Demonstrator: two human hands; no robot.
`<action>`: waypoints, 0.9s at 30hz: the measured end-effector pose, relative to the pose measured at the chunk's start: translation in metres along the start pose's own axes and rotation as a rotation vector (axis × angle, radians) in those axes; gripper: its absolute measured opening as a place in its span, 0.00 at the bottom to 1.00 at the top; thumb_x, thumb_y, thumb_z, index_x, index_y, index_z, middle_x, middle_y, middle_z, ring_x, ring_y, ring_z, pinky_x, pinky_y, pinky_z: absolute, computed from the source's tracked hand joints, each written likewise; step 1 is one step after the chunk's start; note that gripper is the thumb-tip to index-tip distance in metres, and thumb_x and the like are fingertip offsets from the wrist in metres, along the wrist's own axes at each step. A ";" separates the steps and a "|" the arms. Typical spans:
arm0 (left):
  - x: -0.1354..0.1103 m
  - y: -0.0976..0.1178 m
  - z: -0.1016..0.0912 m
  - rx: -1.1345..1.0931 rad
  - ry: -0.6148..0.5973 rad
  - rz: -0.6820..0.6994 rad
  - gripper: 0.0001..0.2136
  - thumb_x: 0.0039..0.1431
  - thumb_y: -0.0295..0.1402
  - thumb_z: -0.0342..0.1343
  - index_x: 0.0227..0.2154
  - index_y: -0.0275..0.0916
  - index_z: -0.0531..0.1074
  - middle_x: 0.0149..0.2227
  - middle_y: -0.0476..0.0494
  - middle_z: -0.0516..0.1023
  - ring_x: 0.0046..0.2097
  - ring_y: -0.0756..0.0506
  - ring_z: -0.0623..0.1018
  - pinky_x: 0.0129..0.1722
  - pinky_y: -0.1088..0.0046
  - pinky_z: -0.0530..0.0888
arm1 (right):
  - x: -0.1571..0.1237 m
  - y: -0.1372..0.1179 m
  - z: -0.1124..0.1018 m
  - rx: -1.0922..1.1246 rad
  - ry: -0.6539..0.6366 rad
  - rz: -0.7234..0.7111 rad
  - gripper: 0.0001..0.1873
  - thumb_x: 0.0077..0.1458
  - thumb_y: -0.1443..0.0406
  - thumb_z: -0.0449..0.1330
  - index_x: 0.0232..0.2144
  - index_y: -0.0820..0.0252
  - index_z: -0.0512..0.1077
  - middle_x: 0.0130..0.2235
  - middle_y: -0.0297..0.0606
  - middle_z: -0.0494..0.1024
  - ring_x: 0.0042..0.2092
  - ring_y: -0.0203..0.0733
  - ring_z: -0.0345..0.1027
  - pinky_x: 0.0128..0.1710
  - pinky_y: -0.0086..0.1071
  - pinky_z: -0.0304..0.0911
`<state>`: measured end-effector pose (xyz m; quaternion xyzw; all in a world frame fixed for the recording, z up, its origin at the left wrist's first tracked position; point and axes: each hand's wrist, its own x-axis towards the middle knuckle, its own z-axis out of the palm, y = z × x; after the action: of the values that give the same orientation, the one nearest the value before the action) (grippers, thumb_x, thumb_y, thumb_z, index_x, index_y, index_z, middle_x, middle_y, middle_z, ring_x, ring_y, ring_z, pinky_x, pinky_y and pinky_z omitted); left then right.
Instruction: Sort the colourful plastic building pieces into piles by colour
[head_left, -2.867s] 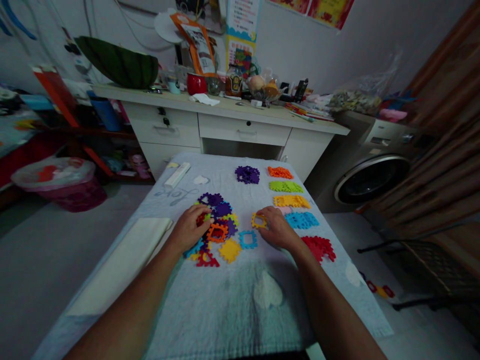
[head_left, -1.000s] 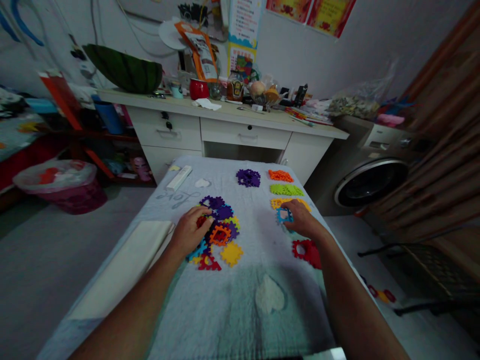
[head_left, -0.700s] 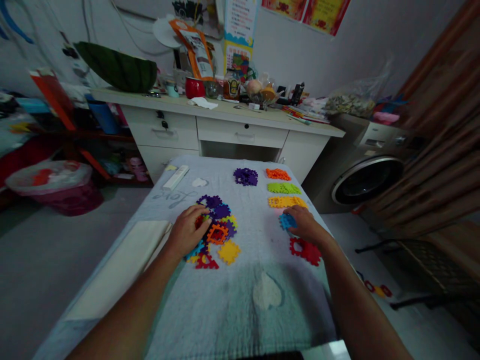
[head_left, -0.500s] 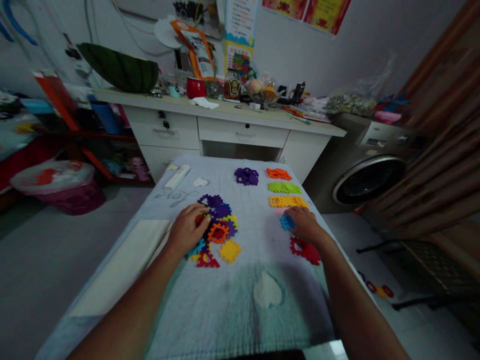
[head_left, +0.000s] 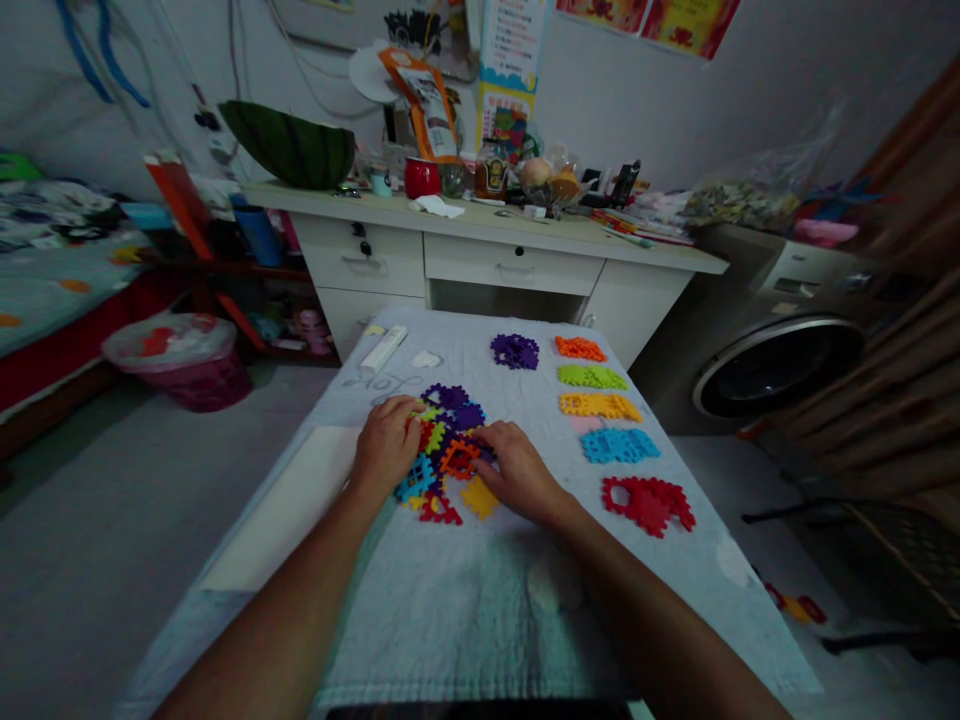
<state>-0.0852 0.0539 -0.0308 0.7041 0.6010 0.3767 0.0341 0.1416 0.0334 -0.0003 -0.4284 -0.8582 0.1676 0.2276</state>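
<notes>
A mixed heap of toothed plastic puzzle tiles (head_left: 448, 445) in several colours lies on a pale cloth-covered table (head_left: 465, 600). My left hand (head_left: 388, 447) rests on the heap's left side with its fingers curled over the tiles. My right hand (head_left: 516, 476) lies on the heap's right side, fingertips by an orange tile (head_left: 459, 458). To the right stand sorted groups: purple (head_left: 515, 351), orange (head_left: 580, 348), green (head_left: 591, 377), yellow (head_left: 599, 406), blue (head_left: 619, 445) and red (head_left: 649, 502).
A white folded cloth (head_left: 289, 500) lies on the table's left edge and a white tube (head_left: 383, 348) at its far left. Behind stands a cluttered white desk (head_left: 480, 255) with a watermelon half (head_left: 289, 145). A washing machine (head_left: 780, 345) is at the right, a lined bin (head_left: 180, 358) at the left.
My right hand has left the blue group, with the blue tile set down there, and come back left onto the mixed heap. My left hand stayed on the heap. The view shifted left.
</notes>
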 end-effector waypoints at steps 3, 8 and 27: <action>-0.001 -0.003 -0.001 0.082 0.003 0.002 0.13 0.60 0.31 0.44 0.40 0.39 0.74 0.47 0.39 0.74 0.52 0.39 0.72 0.56 0.59 0.67 | 0.001 0.005 0.011 0.063 0.035 0.042 0.13 0.54 0.71 0.59 0.43 0.58 0.72 0.42 0.40 0.74 0.46 0.43 0.65 0.49 0.37 0.60; -0.004 -0.006 0.002 0.167 -0.058 0.023 0.13 0.60 0.32 0.46 0.42 0.38 0.73 0.49 0.38 0.73 0.51 0.39 0.72 0.55 0.61 0.68 | -0.001 0.013 0.019 0.297 0.159 0.038 0.09 0.51 0.74 0.57 0.35 0.58 0.71 0.35 0.35 0.73 0.38 0.38 0.65 0.41 0.32 0.61; -0.004 0.008 0.013 -0.025 -0.190 0.022 0.13 0.63 0.39 0.46 0.42 0.39 0.71 0.46 0.40 0.76 0.49 0.40 0.73 0.52 0.58 0.68 | -0.012 0.068 -0.013 -0.239 0.304 0.490 0.16 0.52 0.69 0.53 0.42 0.65 0.74 0.43 0.50 0.74 0.46 0.50 0.65 0.49 0.40 0.59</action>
<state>-0.0709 0.0533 -0.0384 0.7428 0.5824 0.3162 0.0955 0.2000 0.0637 -0.0251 -0.6663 -0.6993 0.0493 0.2542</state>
